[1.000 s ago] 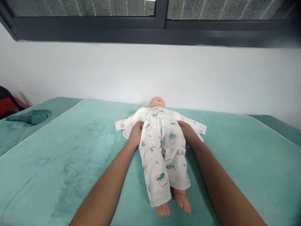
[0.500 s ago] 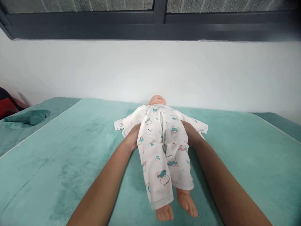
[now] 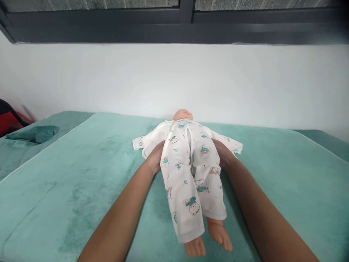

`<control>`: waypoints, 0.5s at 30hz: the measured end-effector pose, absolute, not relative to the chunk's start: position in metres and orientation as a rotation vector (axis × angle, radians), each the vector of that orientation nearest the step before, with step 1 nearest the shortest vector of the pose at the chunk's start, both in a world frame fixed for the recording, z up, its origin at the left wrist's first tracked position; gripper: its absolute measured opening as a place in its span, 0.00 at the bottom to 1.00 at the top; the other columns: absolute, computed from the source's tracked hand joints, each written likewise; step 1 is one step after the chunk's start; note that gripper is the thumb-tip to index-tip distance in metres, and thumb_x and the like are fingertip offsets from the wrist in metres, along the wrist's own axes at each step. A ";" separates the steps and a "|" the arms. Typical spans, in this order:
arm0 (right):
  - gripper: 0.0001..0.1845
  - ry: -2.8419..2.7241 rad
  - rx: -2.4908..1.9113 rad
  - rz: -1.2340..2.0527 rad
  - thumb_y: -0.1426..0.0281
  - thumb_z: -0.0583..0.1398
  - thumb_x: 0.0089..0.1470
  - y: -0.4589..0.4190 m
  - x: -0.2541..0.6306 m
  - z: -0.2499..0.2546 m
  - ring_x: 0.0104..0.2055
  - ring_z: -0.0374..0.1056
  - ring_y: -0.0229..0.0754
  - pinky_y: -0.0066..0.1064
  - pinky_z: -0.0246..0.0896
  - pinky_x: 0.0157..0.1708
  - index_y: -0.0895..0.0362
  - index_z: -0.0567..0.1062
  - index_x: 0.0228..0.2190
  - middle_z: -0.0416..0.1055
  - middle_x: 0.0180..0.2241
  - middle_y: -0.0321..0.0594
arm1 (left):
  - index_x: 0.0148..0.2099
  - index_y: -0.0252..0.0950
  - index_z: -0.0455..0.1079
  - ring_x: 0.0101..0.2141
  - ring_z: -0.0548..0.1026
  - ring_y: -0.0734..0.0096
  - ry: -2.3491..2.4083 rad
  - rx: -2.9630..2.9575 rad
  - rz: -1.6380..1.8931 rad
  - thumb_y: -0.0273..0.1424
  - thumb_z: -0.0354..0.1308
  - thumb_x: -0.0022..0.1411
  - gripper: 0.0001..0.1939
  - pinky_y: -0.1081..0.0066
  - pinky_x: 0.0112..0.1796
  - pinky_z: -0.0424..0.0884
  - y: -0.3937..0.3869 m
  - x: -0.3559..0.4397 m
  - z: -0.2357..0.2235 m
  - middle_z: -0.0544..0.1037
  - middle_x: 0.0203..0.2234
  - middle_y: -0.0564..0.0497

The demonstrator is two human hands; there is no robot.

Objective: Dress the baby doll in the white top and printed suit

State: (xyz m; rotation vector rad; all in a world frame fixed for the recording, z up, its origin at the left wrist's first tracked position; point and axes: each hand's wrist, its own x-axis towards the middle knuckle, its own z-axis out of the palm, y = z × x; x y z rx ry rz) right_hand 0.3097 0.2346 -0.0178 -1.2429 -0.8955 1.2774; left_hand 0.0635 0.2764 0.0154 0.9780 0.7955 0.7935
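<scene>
A baby doll [image 3: 183, 114] lies on its back, head away from me and bare feet [image 3: 195, 247] towards me. It wears white printed trousers [image 3: 182, 174] and a white long-sleeved top [image 3: 159, 134], its sleeves spread to both sides. My left hand [image 3: 156, 156] presses against the left side of the trousers at hip height. On the opposite side, my right hand [image 3: 224, 154] reaches in at the same height. The fingers of both hands are hidden by the trousers and the doll's body, so their grip does not show.
A green, plush-looking cover [image 3: 89, 174] spreads beneath the doll. Beyond the doll's head stands a white wall [image 3: 174, 80], with a dark window frame [image 3: 109, 32] above it. A red and black object [image 3: 11, 122] and a fold of green fabric [image 3: 35, 134] are at the left.
The doll's feet and lower trouser legs have shifted slightly right in view. Both hands stay beside the hips, and the wall and window sit slightly higher.
</scene>
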 end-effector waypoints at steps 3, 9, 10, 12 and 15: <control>0.16 -0.887 -1.240 1.295 0.63 0.68 0.40 0.233 0.308 -0.015 0.41 0.74 0.52 0.40 0.71 0.39 0.51 0.79 0.35 0.79 0.38 0.40 | 0.41 0.31 0.77 0.33 0.77 0.61 0.808 0.983 0.795 0.28 0.62 0.53 0.12 0.64 0.39 0.73 0.277 0.064 0.013 0.81 0.31 0.44; 0.18 -0.855 -1.253 1.290 0.63 0.68 0.39 0.234 0.307 -0.013 0.40 0.74 0.51 0.37 0.70 0.36 0.53 0.78 0.36 0.79 0.38 0.41 | 0.39 0.31 0.77 0.28 0.73 0.67 0.837 0.957 0.815 0.26 0.60 0.52 0.11 0.65 0.37 0.71 0.275 0.067 0.017 0.79 0.26 0.48; 0.19 -0.855 -1.255 1.275 0.63 0.67 0.40 0.234 0.307 -0.013 0.39 0.74 0.51 0.37 0.70 0.35 0.53 0.78 0.37 0.79 0.38 0.41 | 0.39 0.31 0.77 0.29 0.73 0.66 0.821 0.954 0.816 0.26 0.61 0.52 0.10 0.65 0.38 0.71 0.274 0.067 0.018 0.79 0.27 0.48; 0.20 -0.865 -1.244 1.238 0.63 0.67 0.40 0.234 0.305 -0.012 0.38 0.74 0.51 0.38 0.70 0.34 0.53 0.77 0.38 0.79 0.37 0.42 | 0.38 0.32 0.77 0.31 0.74 0.65 0.803 0.963 0.828 0.28 0.62 0.51 0.10 0.64 0.39 0.71 0.271 0.067 0.020 0.80 0.29 0.47; 0.20 -0.897 -1.240 1.195 0.64 0.67 0.39 0.234 0.302 -0.010 0.37 0.73 0.51 0.37 0.69 0.34 0.55 0.77 0.38 0.79 0.36 0.43 | 0.37 0.32 0.76 0.33 0.74 0.64 0.820 0.996 0.862 0.28 0.63 0.51 0.10 0.64 0.41 0.70 0.268 0.067 0.022 0.80 0.31 0.47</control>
